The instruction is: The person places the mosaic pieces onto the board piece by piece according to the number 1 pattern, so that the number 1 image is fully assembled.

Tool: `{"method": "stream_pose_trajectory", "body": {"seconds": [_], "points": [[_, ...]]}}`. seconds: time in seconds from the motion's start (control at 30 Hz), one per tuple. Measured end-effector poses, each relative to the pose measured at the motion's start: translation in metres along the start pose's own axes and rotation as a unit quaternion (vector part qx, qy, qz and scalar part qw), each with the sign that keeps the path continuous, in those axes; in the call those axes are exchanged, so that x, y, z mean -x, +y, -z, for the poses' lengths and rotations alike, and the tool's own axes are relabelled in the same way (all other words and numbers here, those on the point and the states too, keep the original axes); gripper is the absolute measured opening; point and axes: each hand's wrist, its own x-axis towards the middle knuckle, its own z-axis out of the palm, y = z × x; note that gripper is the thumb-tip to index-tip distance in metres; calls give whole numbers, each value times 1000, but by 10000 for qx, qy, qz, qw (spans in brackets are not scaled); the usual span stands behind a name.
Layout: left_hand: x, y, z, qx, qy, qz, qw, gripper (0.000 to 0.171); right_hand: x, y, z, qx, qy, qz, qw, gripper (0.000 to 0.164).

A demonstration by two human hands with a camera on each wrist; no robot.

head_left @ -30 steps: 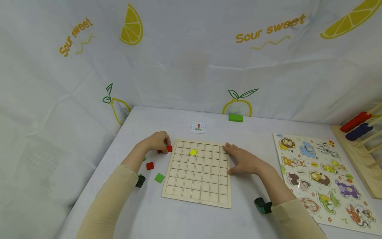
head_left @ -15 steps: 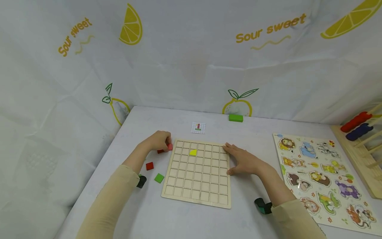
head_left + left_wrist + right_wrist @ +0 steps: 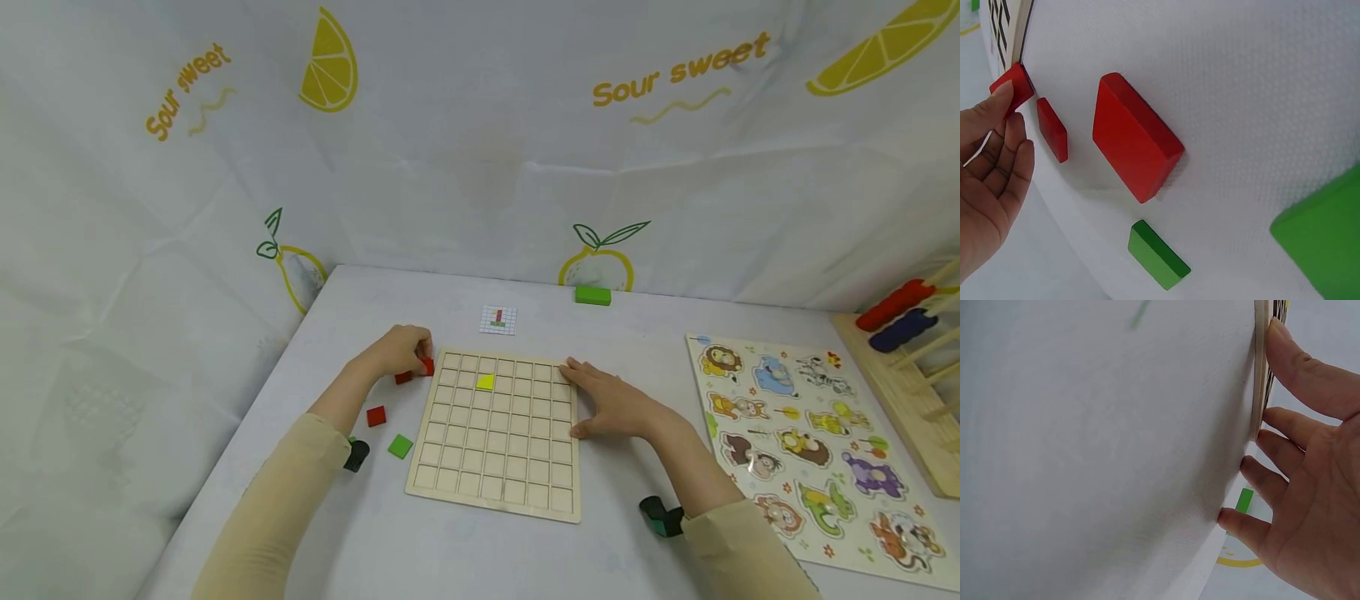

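Note:
My left hand (image 3: pixel 397 350) pinches a red square tile (image 3: pixel 1019 87) between thumb and fingertips, right at the upper left edge of the wooden grid board (image 3: pixel 495 437). A second red tile (image 3: pixel 1052 130) lies just beside those fingers. Nearer the wrist are a third red tile (image 3: pixel 377 416) and a green tile (image 3: pixel 401 447), with another green tile (image 3: pixel 1155 257) showing in the left wrist view. One yellow tile (image 3: pixel 485 382) with a rounded corner sits in a cell of the board's second row. Spread along the board's right edge, my right hand (image 3: pixel 611 402) touches it with thumb and fingertips.
Behind the board lies a small printed pattern card (image 3: pixel 498 320). A green block (image 3: pixel 593 296) stands by the back cloth. To the right are an animal puzzle board (image 3: pixel 768 404) and a wooden rack (image 3: pixel 892 375) with red and blue pieces.
The left fingers have closed round the red tile and shifted it slightly away from me, up against the board's left edge. My right hand has stayed in place.

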Motion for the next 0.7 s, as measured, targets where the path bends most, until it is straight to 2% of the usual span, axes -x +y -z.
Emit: {"method": "stream_pose_trajectory", "body": {"seconds": [0.2, 0.47, 0.7], "points": [[-2, -2, 2, 296, 155, 67, 9994, 7, 0, 0, 1, -24, -41, -41, 10000, 93], [-1, 2, 2, 290, 524, 51, 9982, 6, -2, 2, -1, -43, -40, -54, 10000, 94], [-4, 8, -3, 423, 604, -112, 9972, 6, -2, 3, -1, -37, -62, -28, 10000, 94]]}}
